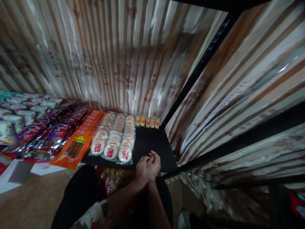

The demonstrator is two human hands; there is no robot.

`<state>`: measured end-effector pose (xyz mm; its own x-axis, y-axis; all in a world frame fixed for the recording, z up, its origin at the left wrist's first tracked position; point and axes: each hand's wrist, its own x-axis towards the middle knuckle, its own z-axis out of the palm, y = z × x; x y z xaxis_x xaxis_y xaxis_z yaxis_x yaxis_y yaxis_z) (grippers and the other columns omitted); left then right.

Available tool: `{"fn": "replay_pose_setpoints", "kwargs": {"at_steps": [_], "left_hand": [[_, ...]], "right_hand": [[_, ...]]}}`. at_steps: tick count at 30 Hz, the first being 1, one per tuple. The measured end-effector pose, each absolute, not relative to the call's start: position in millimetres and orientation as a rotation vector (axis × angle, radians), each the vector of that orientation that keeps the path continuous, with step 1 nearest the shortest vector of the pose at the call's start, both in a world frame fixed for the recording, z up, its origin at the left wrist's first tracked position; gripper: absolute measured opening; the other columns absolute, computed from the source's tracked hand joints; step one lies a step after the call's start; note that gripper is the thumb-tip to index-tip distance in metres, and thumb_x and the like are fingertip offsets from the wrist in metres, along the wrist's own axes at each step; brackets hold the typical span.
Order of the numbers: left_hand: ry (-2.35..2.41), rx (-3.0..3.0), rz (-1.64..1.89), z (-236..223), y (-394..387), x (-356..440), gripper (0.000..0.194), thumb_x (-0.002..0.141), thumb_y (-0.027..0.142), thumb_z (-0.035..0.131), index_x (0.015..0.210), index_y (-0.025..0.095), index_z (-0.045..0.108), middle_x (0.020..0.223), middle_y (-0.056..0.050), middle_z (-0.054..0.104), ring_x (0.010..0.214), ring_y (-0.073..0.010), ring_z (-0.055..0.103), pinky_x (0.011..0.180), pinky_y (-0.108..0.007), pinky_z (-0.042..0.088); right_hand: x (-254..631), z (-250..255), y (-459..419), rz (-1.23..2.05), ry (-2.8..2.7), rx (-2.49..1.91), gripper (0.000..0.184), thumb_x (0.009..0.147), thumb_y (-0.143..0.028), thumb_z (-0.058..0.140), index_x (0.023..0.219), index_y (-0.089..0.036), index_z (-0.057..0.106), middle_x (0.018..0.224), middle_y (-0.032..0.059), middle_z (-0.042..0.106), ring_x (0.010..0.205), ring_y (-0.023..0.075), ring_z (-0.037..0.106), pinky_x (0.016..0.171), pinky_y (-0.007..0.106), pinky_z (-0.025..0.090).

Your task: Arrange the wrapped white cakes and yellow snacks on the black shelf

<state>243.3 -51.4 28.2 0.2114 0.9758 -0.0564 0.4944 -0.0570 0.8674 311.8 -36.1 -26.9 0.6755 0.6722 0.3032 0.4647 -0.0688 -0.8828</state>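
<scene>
My left hand (142,170) and my right hand (154,163) are pressed together over the front edge of a black shelf (152,146). Both have their fingers curled closed, and whether anything is between them is hidden. Just to their left lie three rows of round white wrapped cakes (115,135) with red labels. A short row of small yellow packets (147,121) stands at the back of the shelf, beyond the hands. Below my hands, a bag of small wrapped snacks (114,179) rests near my lap.
Orange snack packets (82,138) lie left of the white cakes, then red and purple packets (52,133) and pale green ones (21,111) further left. Striped plastic sheeting (114,54) closes the back and right side. A black frame post (202,63) rises at the corner.
</scene>
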Motion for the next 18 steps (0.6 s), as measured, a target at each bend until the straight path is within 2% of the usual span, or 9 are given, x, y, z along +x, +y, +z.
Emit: {"fn": "replay_pose_setpoints", "kwargs": {"at_steps": [8, 11, 15, 18], "left_hand": [[1.306, 1.74, 0.772, -13.7, -99.2, 197.3, 0.026, 0.086, 0.016, 0.036, 0.1, 0.017, 0.059, 0.101, -0.006, 0.064, 0.096, -0.0141, 0.058, 0.089, -0.024, 0.044], [1.35, 1.721, 0.652, -36.7, -109.3, 181.5, 0.03, 0.086, 0.015, 0.034, 0.102, 0.018, 0.059, 0.107, -0.006, 0.064, 0.099, -0.0137, 0.058, 0.093, -0.025, 0.042], [1.406, 1.711, 0.479, -73.1, -117.5, 157.3, 0.036, 0.083, 0.011, 0.036, 0.111, 0.016, 0.058, 0.116, -0.006, 0.061, 0.108, -0.014, 0.055, 0.098, -0.025, 0.038], [1.495, 1.622, 0.151, -96.7, -116.4, 137.6, 0.035, 0.082, 0.01, 0.038, 0.105, 0.017, 0.062, 0.109, -0.006, 0.065, 0.101, -0.0145, 0.059, 0.091, -0.026, 0.044]], "right_hand": [[271.7, -48.2, -88.5, 0.203, -1.096, -1.681, 0.028, 0.077, -0.021, 0.033, 0.081, -0.018, 0.06, 0.087, 0.0083, 0.062, 0.078, 0.0161, 0.06, 0.077, 0.031, 0.048], [260.3, -68.2, -100.2, 0.234, -1.188, -1.757, 0.027, 0.075, -0.019, 0.034, 0.079, -0.019, 0.061, 0.085, 0.0075, 0.063, 0.085, 0.0176, 0.058, 0.082, 0.033, 0.046], [241.9, -102.2, -113.3, 0.336, -1.29, -1.861, 0.032, 0.073, -0.015, 0.033, 0.087, -0.019, 0.062, 0.09, 0.008, 0.063, 0.091, 0.0188, 0.056, 0.085, 0.035, 0.044], [227.2, -127.6, -121.0, 0.444, -1.41, -1.925, 0.031, 0.073, -0.013, 0.037, 0.085, -0.019, 0.064, 0.093, 0.0086, 0.064, 0.092, 0.0197, 0.057, 0.082, 0.034, 0.045]]}}
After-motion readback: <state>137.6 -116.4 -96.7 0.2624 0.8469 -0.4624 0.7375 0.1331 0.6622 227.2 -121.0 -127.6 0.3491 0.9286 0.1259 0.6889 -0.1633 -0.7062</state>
